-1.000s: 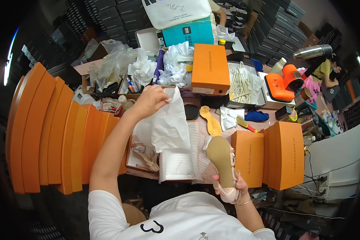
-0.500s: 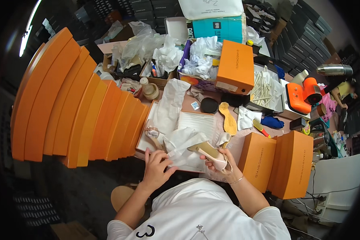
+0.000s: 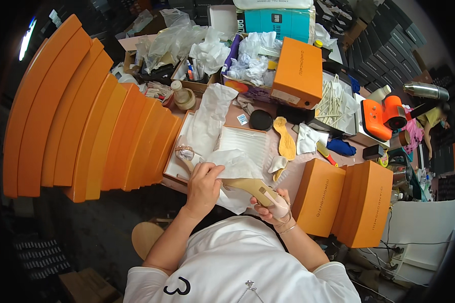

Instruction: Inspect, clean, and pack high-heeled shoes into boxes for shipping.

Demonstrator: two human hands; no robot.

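My right hand [image 3: 274,208] is wrapped round the heel end of a beige heeled sandal [image 3: 253,189], its sole turned up and its toe pointing left. White tissue paper [image 3: 241,165] lies against the sandal's front part. With fingers pinched, my left hand [image 3: 205,185] grips the paper's near left edge, close to the toe. Under both hands stands an open shoebox [image 3: 176,171], lined with more white paper. A second sandal [image 3: 185,154], with a sparkling strap and stuffing inside, rests at the box's left side.
Stacked orange shoeboxes [image 3: 86,126] rise on the left, and more orange boxes [image 3: 316,197] stand to the right. Beyond the open box lie a black round lid [image 3: 261,120], a yellow insole-shaped piece [image 3: 285,139] and a white cloth [image 3: 308,139]. An orange heat-gun-like tool [image 3: 379,120] sits far right.
My left hand has moved up and right and closed on the tissue paper. My right hand has brought the sandal slightly down and left, and the paper now meets its front part.
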